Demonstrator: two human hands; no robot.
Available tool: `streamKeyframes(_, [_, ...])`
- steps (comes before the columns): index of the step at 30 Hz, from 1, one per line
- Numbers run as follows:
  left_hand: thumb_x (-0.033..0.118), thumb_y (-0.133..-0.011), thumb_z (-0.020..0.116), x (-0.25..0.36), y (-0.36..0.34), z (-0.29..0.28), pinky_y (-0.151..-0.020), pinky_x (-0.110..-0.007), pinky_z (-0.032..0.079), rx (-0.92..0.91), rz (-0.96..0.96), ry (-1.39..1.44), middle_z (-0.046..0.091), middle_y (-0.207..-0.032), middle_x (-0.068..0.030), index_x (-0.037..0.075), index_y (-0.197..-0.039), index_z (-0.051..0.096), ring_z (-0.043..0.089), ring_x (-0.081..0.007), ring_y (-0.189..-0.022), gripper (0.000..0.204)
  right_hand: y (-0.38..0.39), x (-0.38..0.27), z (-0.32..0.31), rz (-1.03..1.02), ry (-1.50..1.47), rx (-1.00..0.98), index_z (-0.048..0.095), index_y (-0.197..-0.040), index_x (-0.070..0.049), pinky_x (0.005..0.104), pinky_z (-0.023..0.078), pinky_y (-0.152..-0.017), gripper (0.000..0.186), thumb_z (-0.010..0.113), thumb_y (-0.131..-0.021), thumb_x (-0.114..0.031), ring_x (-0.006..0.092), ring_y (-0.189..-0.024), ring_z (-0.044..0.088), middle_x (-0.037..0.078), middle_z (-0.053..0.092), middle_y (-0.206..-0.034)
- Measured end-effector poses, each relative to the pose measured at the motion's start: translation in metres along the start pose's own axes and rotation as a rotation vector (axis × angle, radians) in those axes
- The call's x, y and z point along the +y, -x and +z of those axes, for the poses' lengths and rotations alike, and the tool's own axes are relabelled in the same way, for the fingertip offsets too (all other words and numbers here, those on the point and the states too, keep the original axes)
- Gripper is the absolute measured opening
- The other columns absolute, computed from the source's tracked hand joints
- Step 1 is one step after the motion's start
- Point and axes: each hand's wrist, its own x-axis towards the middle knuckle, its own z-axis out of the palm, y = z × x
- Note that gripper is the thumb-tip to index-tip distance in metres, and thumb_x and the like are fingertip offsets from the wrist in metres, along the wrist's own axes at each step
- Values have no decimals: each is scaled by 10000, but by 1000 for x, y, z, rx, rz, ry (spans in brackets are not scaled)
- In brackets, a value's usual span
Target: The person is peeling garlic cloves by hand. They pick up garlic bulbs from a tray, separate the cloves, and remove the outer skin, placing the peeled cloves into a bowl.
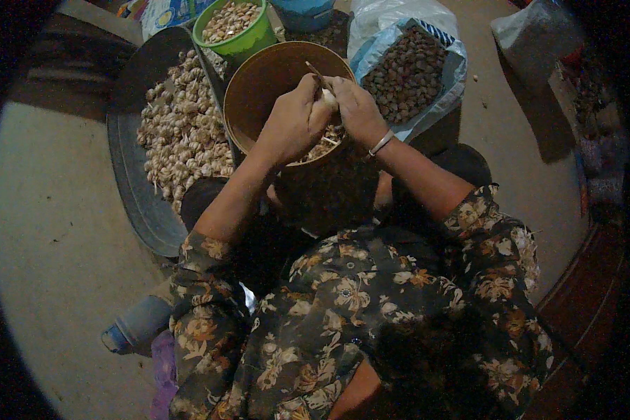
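Both my hands are together over a round brown bucket (241, 77). A pale garlic bulb (327, 100) shows between my fingers, with a thin brown stalk-like piece (315, 69) sticking up beyond it. My left hand (297, 120) is closed around the bulb from the left. My right hand (358, 112), with a bracelet at the wrist, is closed against it from the other side. The fingers hide most of the bulb. Low inside the bucket lie pale stalks and scraps (327, 145).
At left, a large grey metal basin (129, 189) holds many garlic bulbs (189, 126). Beyond the bucket stand a green bucket (248, 45) of pale cloves and a blue bucket (303, 15). A pale blue bag (457, 77) of small dark brown lumps sits at right. A bottle-like container (136, 325) lies lower left.
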Motion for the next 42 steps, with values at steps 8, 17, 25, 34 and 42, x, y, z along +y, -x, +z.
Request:
streamKeyframes(8, [279,-877,587,8,-4,-13,-605,-254,464,-29,-291,423,581,-779,-47,1,-973,576,544,-118,-701,294,-6,-12,-5,37,-101,62,576,-1121,-21,325,468,-806,445,313,-996,-357,219,-891,611,145,631,-988])
streamKeyframes(17, [173,-902,551,6,-1,-8,-749,-231,438,-131,-295,571,589,-887,-20,38,-970,581,534,-88,-830,154,-4,-10,-13,566,-382,-57,598,-1112,-36,309,515,-689,502,314,-979,-428,200,-825,631,109,633,-958])
streamKeyframes(25, [235,-881,573,-21,18,-56,-744,-250,447,-269,-649,373,597,-920,-26,38,-1017,581,553,-118,-838,240,9,-1,-8,749,-626,-288,-76,-1443,-147,295,523,-562,736,428,-952,-364,220,-660,635,245,575,-1080])
streamKeyframes(34, [283,-905,578,30,-136,59,-762,-311,522,-379,-239,31,591,-1119,-152,33,-1235,497,610,-204,-986,422,12,26,13,598,-516,-352,314,-1353,-22,244,480,-575,532,463,-923,-298,137,-696,600,104,634,-928])
streamKeyframes(42, [243,-885,583,-31,-47,-80,-757,-310,510,-18,135,-49,652,-969,-98,-15,-1052,624,625,-167,-863,310,11,12,7,628,-406,-303,534,-1204,-57,278,505,-654,351,476,-940,-281,156,-764,621,94,660,-922])
